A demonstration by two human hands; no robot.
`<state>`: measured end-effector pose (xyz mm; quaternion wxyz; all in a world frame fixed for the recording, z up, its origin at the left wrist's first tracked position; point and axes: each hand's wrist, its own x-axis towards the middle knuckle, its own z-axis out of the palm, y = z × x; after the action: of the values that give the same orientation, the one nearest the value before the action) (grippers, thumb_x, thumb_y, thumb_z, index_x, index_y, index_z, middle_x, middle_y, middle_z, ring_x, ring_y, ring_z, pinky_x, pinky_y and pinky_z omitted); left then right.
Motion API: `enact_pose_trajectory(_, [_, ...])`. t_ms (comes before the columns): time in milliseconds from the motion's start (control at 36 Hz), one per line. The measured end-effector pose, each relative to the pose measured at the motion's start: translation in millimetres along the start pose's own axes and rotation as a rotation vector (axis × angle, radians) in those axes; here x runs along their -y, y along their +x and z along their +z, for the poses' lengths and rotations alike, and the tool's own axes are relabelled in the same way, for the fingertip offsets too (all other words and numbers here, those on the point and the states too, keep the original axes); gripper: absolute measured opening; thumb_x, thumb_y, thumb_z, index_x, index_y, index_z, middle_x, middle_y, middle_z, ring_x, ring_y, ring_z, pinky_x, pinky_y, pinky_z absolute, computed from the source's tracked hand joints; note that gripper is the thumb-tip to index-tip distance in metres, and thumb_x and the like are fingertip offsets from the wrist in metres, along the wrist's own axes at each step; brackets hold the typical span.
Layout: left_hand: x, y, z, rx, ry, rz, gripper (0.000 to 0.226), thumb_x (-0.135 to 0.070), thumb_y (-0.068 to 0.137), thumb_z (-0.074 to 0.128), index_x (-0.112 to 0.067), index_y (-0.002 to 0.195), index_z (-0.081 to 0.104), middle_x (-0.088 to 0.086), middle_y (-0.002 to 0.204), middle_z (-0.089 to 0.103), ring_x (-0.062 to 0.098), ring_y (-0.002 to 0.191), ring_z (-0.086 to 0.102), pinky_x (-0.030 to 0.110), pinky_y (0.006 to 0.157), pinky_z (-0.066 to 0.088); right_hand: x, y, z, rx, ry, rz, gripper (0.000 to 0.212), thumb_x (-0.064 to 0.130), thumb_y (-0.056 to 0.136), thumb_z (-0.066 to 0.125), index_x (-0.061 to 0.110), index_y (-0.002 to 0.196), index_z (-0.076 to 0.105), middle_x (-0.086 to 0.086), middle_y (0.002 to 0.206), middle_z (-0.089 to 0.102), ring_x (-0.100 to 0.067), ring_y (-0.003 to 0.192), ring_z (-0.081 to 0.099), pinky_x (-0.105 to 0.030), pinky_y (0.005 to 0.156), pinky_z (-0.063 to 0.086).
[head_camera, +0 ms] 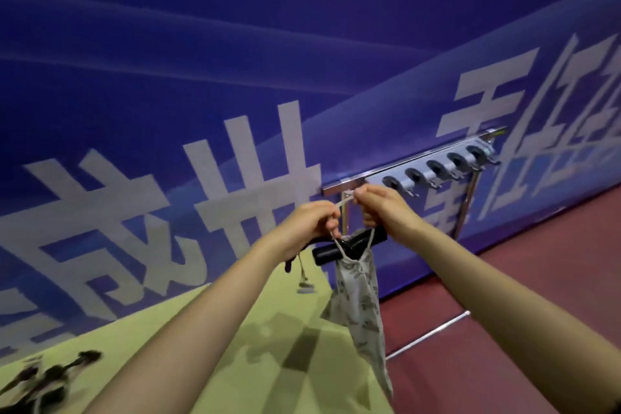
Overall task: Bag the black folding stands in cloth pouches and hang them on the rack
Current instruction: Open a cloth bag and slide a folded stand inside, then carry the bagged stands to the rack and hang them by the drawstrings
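A yellow-green table [255, 339] is seen nearest, with blurred black folding stands [50, 376] lying at its left edge. Above it, a patterned cloth pouch [361, 299] is held up by its drawstring [346, 205], which is pinched by the left hand [311, 225] and the right hand [381, 205], set close together. A black stand [349, 245] is seen protruding crosswise from the pouch mouth. Just beyond, a metal rack [433, 168] with hooks is mounted before a blue banner wall [201, 60].
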<state>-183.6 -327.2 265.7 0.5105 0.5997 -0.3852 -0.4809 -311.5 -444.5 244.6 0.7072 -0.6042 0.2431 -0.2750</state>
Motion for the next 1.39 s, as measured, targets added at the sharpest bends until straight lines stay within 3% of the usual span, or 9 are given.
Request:
enact_pose_trajectory(194, [40, 100, 74, -0.076, 0.188, -0.095, 0.029, -0.009, 0.101, 0.041, -0.013, 0.079, 0.060, -0.004, 0.055, 0.043, 0.007, 0.047, 0.046, 0.021, 0.059, 0.041, -41, 26, -121, -0.072, -0.100, 0.080, 0.023, 0.004, 0.097, 0.051, 0.008, 0.075, 0.056, 0.002, 0.054, 0.046, -0.010, 0.049, 0.048, -0.027, 0.061, 0.050])
enact_pose_trajectory(333, [60, 157, 111, -0.115, 0.343, -0.126, 0.029, -0.008, 0.100, 0.042, -0.016, 0.076, 0.055, 0.000, 0.066, 0.051, 0.009, 0.057, 0.052, 0.010, 0.054, 0.042, -69, 52, -178, -0.112, -0.267, 0.159, 0.024, 0.003, 0.097, 0.050, 0.009, 0.076, 0.056, -0.001, 0.060, 0.048, -0.015, 0.058, 0.048, -0.037, 0.072, 0.048])
enact_pose_trajectory(417, [75, 184, 115, -0.158, 0.373, -0.165, 0.029, -0.008, 0.099, 0.043, -0.019, 0.075, 0.056, 0.000, 0.068, 0.057, 0.008, 0.062, 0.055, 0.017, 0.067, 0.045, -81, 68, -193, -0.133, -0.362, 0.189, 0.024, 0.006, 0.097, 0.052, 0.012, 0.074, 0.058, -0.001, 0.060, 0.050, -0.016, 0.059, 0.048, -0.032, 0.067, 0.044])
enact_pose_trajectory(472, [81, 200, 114, -0.196, 0.372, -0.189, 0.030, -0.006, 0.098, 0.043, -0.018, 0.074, 0.057, 0.000, 0.069, 0.059, 0.010, 0.065, 0.055, 0.026, 0.074, 0.046, -87, 81, -199, -0.141, -0.406, 0.200, 0.023, 0.010, 0.096, 0.055, 0.014, 0.073, 0.059, -0.001, 0.061, 0.052, -0.015, 0.060, 0.049, -0.028, 0.062, 0.041])
enact_pose_trajectory(694, [100, 248, 105, -0.368, 0.371, -0.242, 0.029, -0.005, 0.096, 0.044, -0.016, 0.074, 0.059, 0.001, 0.070, 0.060, 0.009, 0.062, 0.053, 0.018, 0.058, 0.041, -109, 126, -190, -0.265, -0.409, 0.283, 0.026, 0.014, 0.094, 0.056, 0.017, 0.069, 0.055, -0.003, 0.064, 0.054, -0.015, 0.060, 0.047, -0.028, 0.055, 0.037])
enact_pose_trajectory(944, [128, 272, 105, -0.344, 0.483, -0.348, 0.024, -0.010, 0.097, 0.045, -0.009, 0.090, 0.068, 0.015, 0.106, 0.070, 0.028, 0.100, 0.063, 0.032, 0.086, 0.047, -142, 141, -185, -0.282, -0.415, 0.426, 0.029, 0.009, 0.096, 0.050, 0.013, 0.067, 0.054, -0.004, 0.065, 0.055, -0.015, 0.059, 0.045, -0.029, 0.061, 0.035])
enact_pose_trajectory(1139, [127, 261, 97, -0.339, 0.503, -0.326, 0.028, -0.011, 0.097, 0.046, -0.008, 0.118, 0.064, 0.011, 0.125, 0.063, 0.026, 0.116, 0.057, 0.031, 0.095, 0.044, -144, 131, -179, -0.242, -0.480, 0.399, 0.023, 0.007, 0.099, 0.044, 0.005, 0.104, 0.065, -0.011, 0.090, 0.060, -0.021, 0.072, 0.051, -0.028, 0.062, 0.037])
enact_pose_trajectory(1250, [129, 236, 84, -0.391, 0.375, -0.329, 0.024, -0.009, 0.098, 0.044, -0.010, 0.111, 0.065, 0.012, 0.118, 0.065, 0.026, 0.103, 0.060, 0.033, 0.085, 0.050, -141, 120, -173, -0.330, -0.558, 0.350, 0.037, 0.005, 0.097, 0.042, 0.006, 0.132, 0.056, -0.013, 0.126, 0.061, -0.031, 0.106, 0.060, -0.035, 0.082, 0.046])
enact_pose_trajectory(1389, [134, 190, 69, -0.499, 0.134, -0.327, 0.022, -0.007, 0.100, 0.038, -0.013, 0.106, 0.058, 0.004, 0.091, 0.059, 0.010, 0.069, 0.052, 0.017, 0.054, 0.043, -137, 101, -140, -0.677, -0.424, 0.294, 0.023, 0.014, 0.095, 0.049, 0.005, 0.117, 0.053, -0.013, 0.115, 0.056, -0.035, 0.105, 0.055, -0.034, 0.076, 0.038])
